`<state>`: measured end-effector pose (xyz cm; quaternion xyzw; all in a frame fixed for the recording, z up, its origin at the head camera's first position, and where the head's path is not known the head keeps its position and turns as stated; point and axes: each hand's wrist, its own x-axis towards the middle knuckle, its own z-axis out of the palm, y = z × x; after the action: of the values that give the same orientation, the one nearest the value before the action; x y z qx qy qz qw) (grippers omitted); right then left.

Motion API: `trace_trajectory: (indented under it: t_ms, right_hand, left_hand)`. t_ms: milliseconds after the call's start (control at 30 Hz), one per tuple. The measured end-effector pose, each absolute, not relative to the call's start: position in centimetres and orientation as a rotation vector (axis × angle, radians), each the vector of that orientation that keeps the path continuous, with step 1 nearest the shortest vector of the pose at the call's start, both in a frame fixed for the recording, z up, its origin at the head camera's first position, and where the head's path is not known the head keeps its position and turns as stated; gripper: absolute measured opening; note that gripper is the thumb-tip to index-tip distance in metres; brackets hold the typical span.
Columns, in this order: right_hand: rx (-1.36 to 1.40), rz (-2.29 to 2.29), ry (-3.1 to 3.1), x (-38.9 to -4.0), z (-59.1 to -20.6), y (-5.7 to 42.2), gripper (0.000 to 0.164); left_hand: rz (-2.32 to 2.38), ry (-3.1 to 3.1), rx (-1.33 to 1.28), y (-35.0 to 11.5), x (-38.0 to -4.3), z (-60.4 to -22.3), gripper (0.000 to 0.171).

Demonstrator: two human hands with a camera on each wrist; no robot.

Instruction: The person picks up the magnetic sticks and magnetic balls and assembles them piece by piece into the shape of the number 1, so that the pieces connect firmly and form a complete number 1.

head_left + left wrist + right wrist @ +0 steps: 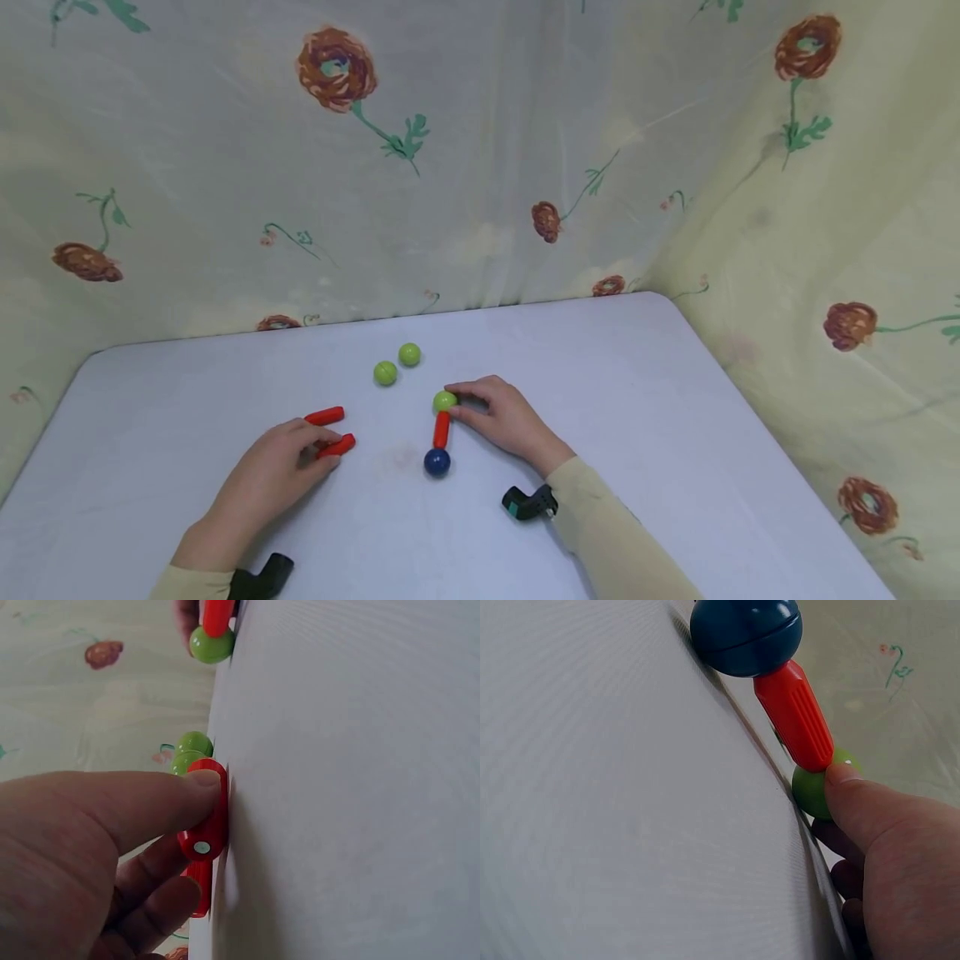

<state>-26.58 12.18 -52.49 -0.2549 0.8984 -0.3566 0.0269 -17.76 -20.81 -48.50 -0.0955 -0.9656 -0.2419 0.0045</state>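
Note:
My right hand [504,417] pinches a green ball [444,402] between thumb and fingers. That ball meets one end of a red rod [441,430], whose other end meets a dark blue ball [437,462]; the three form a line on the table. In the right wrist view the thumb presses the green ball [810,791] beside the ribbed red rod [795,716]. Left of them, my left hand [273,471] pinches a second red rod [337,446], which shows a silvery disc on its end in the left wrist view. Just beyond its fingers lies a third red rod [325,416].
Two loose green balls, a nearer one [386,372] and a farther one [409,354], sit toward the back of the white table [600,375]. Flower-patterned cloth [465,167] hangs behind the table and along its right side. Each wrist wears a black camera mount [528,503].

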Motion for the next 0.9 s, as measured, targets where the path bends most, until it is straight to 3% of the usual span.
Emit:
trace_trajectory:
  t_ms: [900]
  right_hand:
    - [-0.787,-1.126,2.769,-26.42,-52.23,12.06,0.041]
  left_hand:
    - [-0.860,-3.052,-0.181,-20.30,-17.67,-48.47,0.032]
